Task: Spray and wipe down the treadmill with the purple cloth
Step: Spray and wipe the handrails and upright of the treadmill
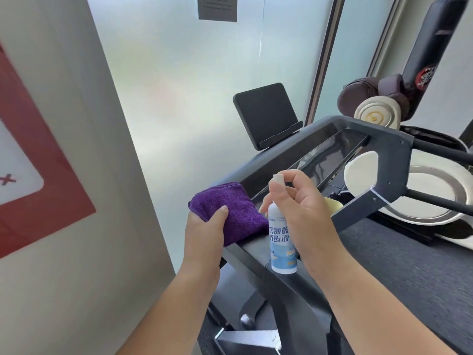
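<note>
Cloth and spray bottle at the treadmill's left handrail.
The left hand (204, 226) grips the folded purple terry cloth (227, 211), which lies on the dark grey treadmill rail (256, 252); just beside it, the right hand (304, 216) holds the upright white-and-blue spray bottle (281, 242), its fingers curled around the bottle, one atop the white nozzle, over the rail.

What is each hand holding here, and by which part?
The left hand grips the folded purple cloth by its near edge. The right hand holds the white-and-blue spray bottle around its upper body.
</note>
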